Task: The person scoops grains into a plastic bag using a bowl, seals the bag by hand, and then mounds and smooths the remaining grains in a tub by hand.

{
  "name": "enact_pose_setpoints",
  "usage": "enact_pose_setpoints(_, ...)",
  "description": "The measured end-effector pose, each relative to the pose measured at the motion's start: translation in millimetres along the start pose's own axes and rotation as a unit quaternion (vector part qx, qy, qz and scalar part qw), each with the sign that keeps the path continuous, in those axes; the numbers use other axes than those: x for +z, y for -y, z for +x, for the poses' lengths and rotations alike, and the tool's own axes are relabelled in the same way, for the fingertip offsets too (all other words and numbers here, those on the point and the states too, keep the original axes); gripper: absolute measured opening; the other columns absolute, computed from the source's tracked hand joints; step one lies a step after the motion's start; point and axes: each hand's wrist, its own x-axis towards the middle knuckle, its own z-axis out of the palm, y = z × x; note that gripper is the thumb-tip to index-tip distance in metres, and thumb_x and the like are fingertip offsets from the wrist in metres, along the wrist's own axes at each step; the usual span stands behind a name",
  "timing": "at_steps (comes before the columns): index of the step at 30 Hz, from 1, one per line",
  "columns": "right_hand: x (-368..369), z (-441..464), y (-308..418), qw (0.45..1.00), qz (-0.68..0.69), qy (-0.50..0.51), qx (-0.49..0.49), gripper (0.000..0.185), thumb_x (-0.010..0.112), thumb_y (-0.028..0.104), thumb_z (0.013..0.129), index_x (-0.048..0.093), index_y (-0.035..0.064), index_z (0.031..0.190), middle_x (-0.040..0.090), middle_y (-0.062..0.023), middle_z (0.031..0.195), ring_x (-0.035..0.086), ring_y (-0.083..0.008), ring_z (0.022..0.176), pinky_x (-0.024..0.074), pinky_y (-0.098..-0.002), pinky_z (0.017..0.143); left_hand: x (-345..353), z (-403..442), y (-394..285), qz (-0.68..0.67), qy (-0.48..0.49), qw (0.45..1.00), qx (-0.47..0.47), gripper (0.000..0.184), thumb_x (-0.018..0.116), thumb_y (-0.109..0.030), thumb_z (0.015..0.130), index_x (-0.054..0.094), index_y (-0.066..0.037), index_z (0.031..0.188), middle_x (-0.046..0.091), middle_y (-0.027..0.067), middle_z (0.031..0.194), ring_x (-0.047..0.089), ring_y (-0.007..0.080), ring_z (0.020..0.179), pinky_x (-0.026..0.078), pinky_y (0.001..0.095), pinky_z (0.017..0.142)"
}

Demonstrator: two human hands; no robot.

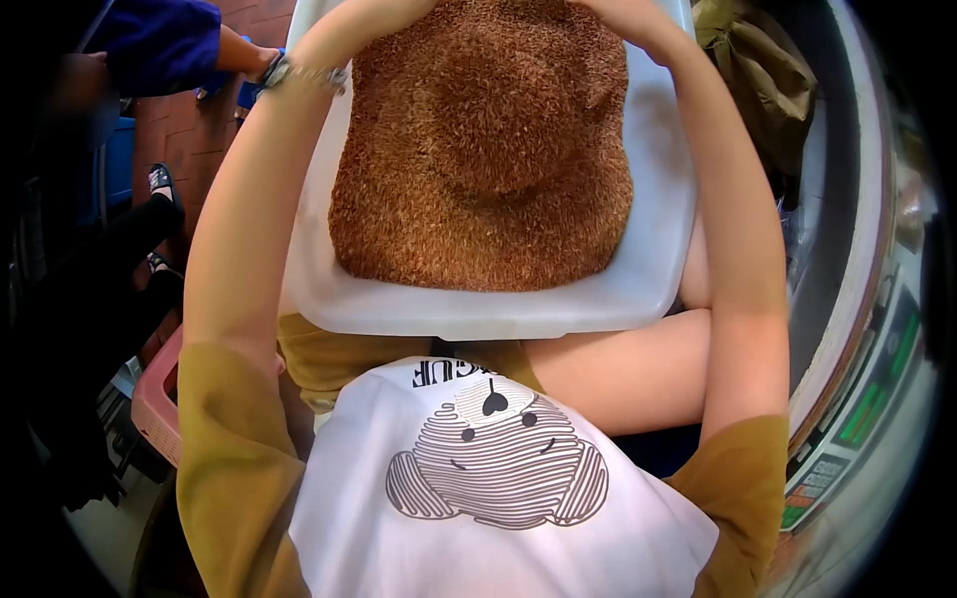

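Note:
A white plastic tub (478, 317) rests on my lap, holding a broad layer of loose brown grain (498, 130) heaped up in the middle. My arms reach forward along both sides of it. My left hand (394, 12), with a bracelet at the wrist, is at the top edge of the view over the far left of the grain. At the far right, my right hand (618, 14) is likewise cut off by the frame. The fingers of both hands are out of sight, so whether they touch or hold grain cannot be seen.
On the right lies an olive-brown sack (763, 85), beside a light-edged counter (847, 229). A pink plastic basin or stool (159, 399) stands at my left. Beyond it are another person's dark-clothed legs (150, 234) and a second person in blue shorts (164, 45).

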Motion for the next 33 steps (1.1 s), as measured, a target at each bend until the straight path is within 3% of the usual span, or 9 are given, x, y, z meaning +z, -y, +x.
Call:
enact_pose_setpoints(4,26.6,32.6,-45.2,0.956,-0.117,-0.219,-0.157,0.032,0.056,0.024,0.094,0.067,0.0059,0.119,0.061,-0.017,0.13,0.056,-0.0321,0.122,0.0403,-0.0377,0.108,27.0,51.9,39.4,0.071,-0.055,0.989,0.116,0.032,0.057,-0.019,0.087,0.065,-0.001,0.113,0.064,0.0213,0.12,0.057,0.0389,0.117,0.045,0.0415,0.1)
enact_pose_setpoints(6,29.8,44.9,-42.7,0.941,-0.193,-0.193,-0.2,0.033,0.056,0.024,0.094,0.066,0.007,0.12,0.056,-0.0173,0.136,0.05,-0.0371,0.128,0.0364,-0.0441,0.111,38.3,66.6,41.8,0.075,-0.095,0.964,0.235,0.036,0.06,-0.021,0.086,0.064,-0.003,0.116,0.061,0.0204,0.125,0.056,0.0393,0.117,0.045,0.0442,0.1)
enact_pose_setpoints(11,42.8,87.8,-26.2,0.885,-0.377,-0.119,-0.244,0.033,0.053,0.025,0.093,0.066,0.0129,0.121,0.053,-0.0145,0.139,0.044,-0.0372,0.133,0.0305,-0.0635,0.109,51.2,76.8,25.2,0.278,-0.041,0.934,0.221,0.043,0.062,-0.03,0.086,0.061,-0.012,0.124,0.054,0.015,0.135,0.05,0.0355,0.124,0.043,0.0545,0.1)
enact_pose_setpoints(15,33.2,99.8,-23.4,0.91,-0.37,-0.092,-0.163,0.034,0.052,0.03,0.093,0.068,0.0128,0.116,0.058,-0.0154,0.131,0.052,-0.0349,0.124,0.0394,-0.0533,0.106,54.5,81.3,43.6,0.292,-0.106,0.927,0.211,0.045,0.063,-0.035,0.085,0.062,-0.015,0.125,0.054,0.0136,0.132,0.047,0.0361,0.125,0.041,0.0597,0.1)
enact_pose_setpoints(20,23.8,89.2,-59.6,0.926,-0.361,-0.1,-0.044,0.033,0.055,0.038,0.09,0.074,0.0148,0.105,0.066,-0.0157,0.116,0.061,-0.0348,0.11,0.0488,-0.0416,0.097,39.5,70.3,24.3,0.263,-0.031,0.959,0.099,0.046,0.065,-0.04,0.083,0.065,-0.014,0.121,0.056,0.015,0.128,0.049,0.0394,0.122,0.04,0.06,0.101)
enact_pose_setpoints(25,31.6,63.1,-102.1,0.978,-0.14,-0.154,0.033,0.035,0.058,0.038,0.086,0.075,0.0106,0.098,0.072,-0.0166,0.1,0.068,-0.0346,0.097,0.0534,-0.0437,0.089,43.9,65.0,47.9,0.191,0.046,0.979,0.047,0.041,0.06,-0.04,0.087,0.067,-0.014,0.118,0.059,0.0203,0.124,0.056,0.0456,0.112,0.039,0.058,0.103)
enact_pose_setpoints(28,40.9,73.4,-142.9,0.992,-0.05,-0.09,0.069,0.059,0.057,0.039,0.092,0.048,0.0162,0.146,0.048,-0.0209,0.146,0.055,-0.0278,0.125,0.0386,-0.0443,0.108,62.0,59.5,82.8,0.04,0.025,0.998,-0.05,0.048,0.053,-0.041,0.096,0.066,-0.005,0.125,0.065,0.0118,0.127,0.059,0.0227,0.118,0.043,0.0325,0.1)
enact_pose_setpoints(29,50.3,50.5,-122.7,0.972,0.137,-0.173,0.084,0.051,0.058,0.038,0.091,0.059,0.0098,0.134,0.065,-0.0174,0.125,0.059,-0.0284,0.119,0.0423,-0.0455,0.104,66.5,52.1,88.4,-0.048,0.011,0.996,-0.079,0.05,0.054,-0.043,0.094,0.064,-0.008,0.129,0.064,0.0131,0.129,0.06,0.0256,0.118,0.044,0.0363,0.101)
enact_pose_setpoints(33,76.7,7.1,-86.1,0.797,0.553,-0.175,0.168,0.044,0.054,0.036,0.093,0.063,0.0024,0.12,0.069,-0.0133,0.112,0.064,-0.0291,0.107,0.048,-0.0462,0.096,82.3,27.7,75.4,-0.265,-0.083,0.947,-0.16,0.045,0.052,-0.036,0.094,0.062,-0.008,0.129,0.07,0.0123,0.115,0.066,0.0257,0.105,0.048,0.0437,0.096)
